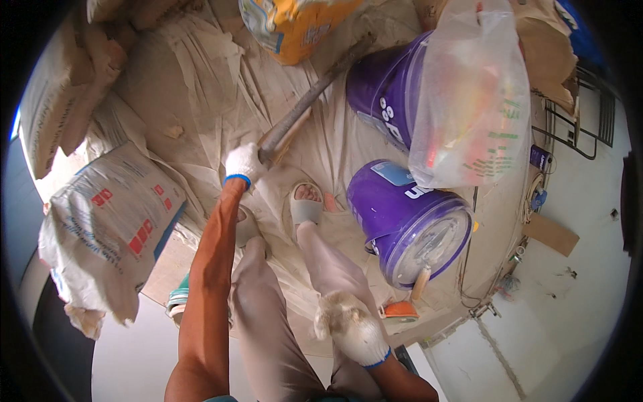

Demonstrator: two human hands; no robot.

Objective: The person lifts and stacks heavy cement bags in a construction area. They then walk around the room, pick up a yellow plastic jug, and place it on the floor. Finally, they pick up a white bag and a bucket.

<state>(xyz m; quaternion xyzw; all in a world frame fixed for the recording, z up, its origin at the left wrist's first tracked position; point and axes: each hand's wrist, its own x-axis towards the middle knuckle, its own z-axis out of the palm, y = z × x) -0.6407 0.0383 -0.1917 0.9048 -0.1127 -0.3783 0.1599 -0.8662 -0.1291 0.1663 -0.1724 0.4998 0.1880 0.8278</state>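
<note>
My left hand (245, 165), in a white knit glove with a blue cuff, is closed round the near end of a long grey pole (303, 106). The pole slants away to the upper right, toward a purple bucket lying beyond it. Over my right thigh hangs my right hand (349, 327), in a similar glove with brown dirt on it. Its fingers are curled in, and no object shows in them. Between my sandalled feet and the pole lies a creased, dusty drop sheet (194, 114).
Two purple buckets (385, 201) are at the right, one under a translucent plastic bag (469, 100). A white printed sack (117, 221) lies left, a yellow sack (295, 27) ahead. An orange-edged tool (400, 309) is near my right hand. A black metal rack (569, 127) stands far right.
</note>
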